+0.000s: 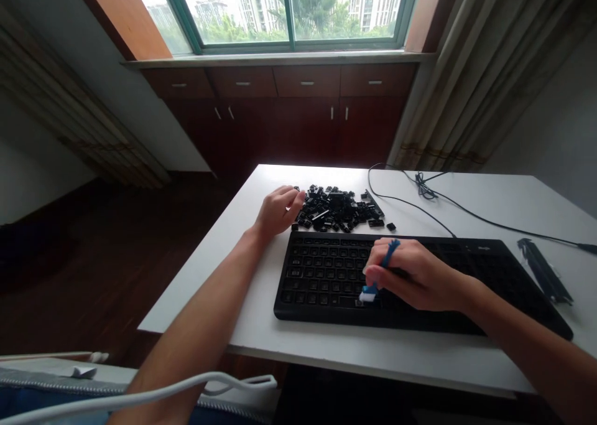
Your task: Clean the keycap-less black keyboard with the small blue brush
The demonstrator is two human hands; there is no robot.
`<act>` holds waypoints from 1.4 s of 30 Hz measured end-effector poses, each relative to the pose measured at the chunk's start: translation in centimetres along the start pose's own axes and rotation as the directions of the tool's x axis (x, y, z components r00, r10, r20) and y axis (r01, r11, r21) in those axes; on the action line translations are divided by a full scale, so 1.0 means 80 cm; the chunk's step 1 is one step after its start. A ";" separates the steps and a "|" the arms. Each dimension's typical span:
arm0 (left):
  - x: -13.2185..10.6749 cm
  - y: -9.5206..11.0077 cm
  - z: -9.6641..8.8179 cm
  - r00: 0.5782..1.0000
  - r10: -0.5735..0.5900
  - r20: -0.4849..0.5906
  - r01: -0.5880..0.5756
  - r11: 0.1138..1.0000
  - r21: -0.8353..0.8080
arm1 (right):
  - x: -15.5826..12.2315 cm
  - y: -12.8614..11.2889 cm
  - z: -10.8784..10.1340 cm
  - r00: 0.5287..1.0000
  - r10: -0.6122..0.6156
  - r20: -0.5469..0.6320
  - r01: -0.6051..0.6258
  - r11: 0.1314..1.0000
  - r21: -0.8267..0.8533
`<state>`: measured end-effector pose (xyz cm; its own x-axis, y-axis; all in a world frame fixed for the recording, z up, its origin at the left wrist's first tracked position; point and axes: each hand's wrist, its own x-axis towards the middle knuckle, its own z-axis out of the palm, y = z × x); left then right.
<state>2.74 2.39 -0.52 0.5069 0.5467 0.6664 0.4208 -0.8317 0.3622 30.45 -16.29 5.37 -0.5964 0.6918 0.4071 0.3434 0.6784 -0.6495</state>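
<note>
A black keyboard (pixel 321 316) with its keycaps off lies on the white table, its key sockets bare. My right hand (pixel 415 272) is closed round the blue handle of a small brush (pixel 386 260). The brush points down, and its white bristles touch the lower row of sockets near the keyboard's front edge. Beyond the keyboard lies a heap of loose black keycaps (pixel 333 207). My left hand (pixel 278 210) rests at the left side of this heap, loosely bent, with fingers and thumb apart and nothing visible in it.
A thin black cable (pixel 401 195) runs from the keyboard's back edge across the white table (pixel 494 195), bundled partway. Right of the keyboard lies a long black piece (pixel 543 269) in what looks like clear wrapping. A white cord (pixel 186 384) crosses the foreground near my left forearm.
</note>
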 end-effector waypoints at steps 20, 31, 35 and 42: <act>-0.002 0.012 0.007 0.995 -0.035 -0.089 0.025 0.993 -0.117 | -0.014 0.010 0.018 0.989 0.142 -0.042 -0.137 0.984 0.116; 0.012 -0.010 0.021 0.977 0.095 -0.189 -0.098 0.995 -0.007 | -0.012 0.007 0.023 0.964 0.266 -0.011 -0.257 0.942 0.217; 0.017 -0.018 0.022 0.932 0.004 -0.362 0.002 1.000 0.016 | -0.003 0.001 0.015 0.967 0.220 0.126 -0.246 0.932 0.264; 0.013 -0.007 0.018 0.964 0.168 -0.205 -0.159 0.986 0.058 | 0.039 -0.035 -0.027 0.795 0.298 0.528 -0.318 0.946 -0.056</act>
<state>4.08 3.56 -0.97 0.4048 0.3680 0.8371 0.3777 -0.9010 0.2134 29.21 -15.45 9.87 -0.7547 0.6219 -0.2090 0.5555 0.4362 -0.7080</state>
